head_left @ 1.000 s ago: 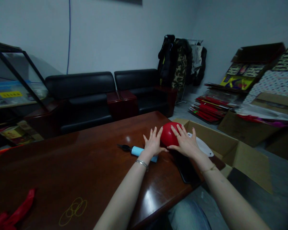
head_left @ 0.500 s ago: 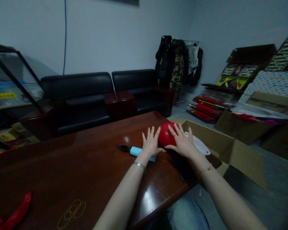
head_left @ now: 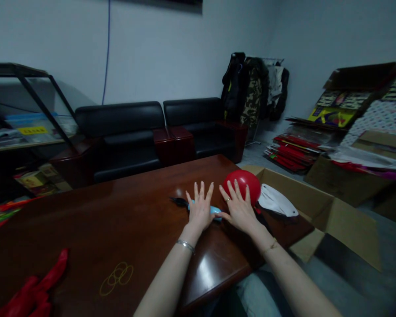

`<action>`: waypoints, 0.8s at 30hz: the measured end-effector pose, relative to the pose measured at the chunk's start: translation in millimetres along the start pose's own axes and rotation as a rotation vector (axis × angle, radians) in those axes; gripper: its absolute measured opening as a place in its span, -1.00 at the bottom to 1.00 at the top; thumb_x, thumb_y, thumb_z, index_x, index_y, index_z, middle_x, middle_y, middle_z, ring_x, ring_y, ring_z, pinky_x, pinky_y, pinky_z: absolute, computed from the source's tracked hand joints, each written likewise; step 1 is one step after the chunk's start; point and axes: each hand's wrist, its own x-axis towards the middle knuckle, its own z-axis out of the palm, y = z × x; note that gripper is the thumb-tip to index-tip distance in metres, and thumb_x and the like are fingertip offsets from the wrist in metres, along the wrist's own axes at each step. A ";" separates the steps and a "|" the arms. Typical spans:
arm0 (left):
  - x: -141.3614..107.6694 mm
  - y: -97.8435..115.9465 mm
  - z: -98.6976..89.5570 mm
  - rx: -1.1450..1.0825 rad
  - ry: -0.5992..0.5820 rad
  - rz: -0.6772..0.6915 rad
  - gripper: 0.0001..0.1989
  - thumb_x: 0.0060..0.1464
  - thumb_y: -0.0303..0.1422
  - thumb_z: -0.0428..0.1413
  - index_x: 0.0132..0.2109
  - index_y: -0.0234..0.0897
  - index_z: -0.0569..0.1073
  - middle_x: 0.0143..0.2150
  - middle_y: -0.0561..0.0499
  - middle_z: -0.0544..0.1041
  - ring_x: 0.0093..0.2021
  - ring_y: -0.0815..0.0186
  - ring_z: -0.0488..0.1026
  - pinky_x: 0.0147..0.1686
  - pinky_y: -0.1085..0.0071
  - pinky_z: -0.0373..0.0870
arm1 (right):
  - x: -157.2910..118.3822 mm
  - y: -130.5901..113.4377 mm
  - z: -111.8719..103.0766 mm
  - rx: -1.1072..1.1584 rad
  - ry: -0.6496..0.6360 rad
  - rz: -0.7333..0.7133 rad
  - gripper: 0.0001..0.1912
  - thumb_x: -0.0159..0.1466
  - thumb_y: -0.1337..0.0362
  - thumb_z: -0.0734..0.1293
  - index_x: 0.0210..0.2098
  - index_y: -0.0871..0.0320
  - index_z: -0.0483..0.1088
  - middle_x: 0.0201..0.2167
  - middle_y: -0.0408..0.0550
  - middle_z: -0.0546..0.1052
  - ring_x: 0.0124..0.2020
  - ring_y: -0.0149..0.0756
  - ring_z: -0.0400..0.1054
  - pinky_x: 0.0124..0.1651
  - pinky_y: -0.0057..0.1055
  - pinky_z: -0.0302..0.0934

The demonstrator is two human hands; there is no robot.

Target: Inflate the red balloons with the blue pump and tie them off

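Observation:
An inflated red balloon rests near the table's right end, its small knot toward me. My right hand is open, fingers spread, overlapping the balloon's near side; whether the fingertips touch it I cannot tell. Beside it, my left hand is also open and spread, over a light blue hand pump with a black nozzle, which it partly covers. The two thumbs come close together. To the right of the balloon lies a flat white piece with small holes at its ends.
Uninflated red balloons and several thin yellow rubber bands lie on the brown table to the left. An open cardboard box stands past the right edge. Black sofas line the wall; stacked cardboard sits at the right.
Both hands have drawn back toward me and left from the balloon, which shows more. My left hand now lies over the pump. The view has turned slightly left.

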 end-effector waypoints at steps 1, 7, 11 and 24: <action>-8.9 -6.2 0.5 0.020 0.002 -0.017 0.16 -0.05 -0.12 0.30 0.45 -0.03 -0.32 0.50 -0.17 -0.32 0.46 -0.11 -0.49 0.30 -0.34 -0.37 | -1.0 -10.3 3.3 0.008 -0.014 -0.016 0.00 0.19 -0.26 0.26 0.42 0.09 -0.14 0.45 0.23 -0.18 0.45 0.21 -0.36 0.35 0.30 -0.49; -64.7 -46.3 -1.1 0.124 0.020 -0.181 0.13 -0.06 -0.13 0.31 0.45 -0.03 -0.25 0.50 -0.15 -0.28 0.46 -0.12 -0.49 0.30 -0.33 -0.40 | -2.5 -58.6 29.8 0.062 -0.051 -0.047 -0.04 0.19 -0.24 0.28 0.41 0.07 -0.08 0.46 0.18 -0.18 0.45 0.21 -0.47 0.33 0.36 -0.49; -99.5 -70.6 -7.5 0.164 0.044 -0.289 0.13 -0.07 -0.11 0.31 0.45 -0.06 -0.23 0.50 -0.16 -0.28 0.45 -0.14 -0.51 0.30 -0.33 -0.40 | 1.3 -78.3 49.8 0.062 -0.046 -0.010 -0.10 0.20 -0.20 0.29 0.38 0.11 0.02 0.45 0.20 -0.16 0.45 0.20 -0.49 0.32 0.35 -0.53; -177.2 -116.0 -17.1 0.231 0.165 -0.371 0.11 -0.04 -0.05 0.29 0.45 -0.12 -0.20 0.50 -0.22 -0.22 0.46 -0.21 -0.39 0.27 -0.38 -0.20 | 10.1 -126.1 43.3 0.062 -0.020 0.055 -0.65 0.21 0.22 0.29 -0.07 0.28 0.48 0.40 0.16 0.07 0.45 0.13 -0.30 0.36 0.29 -0.47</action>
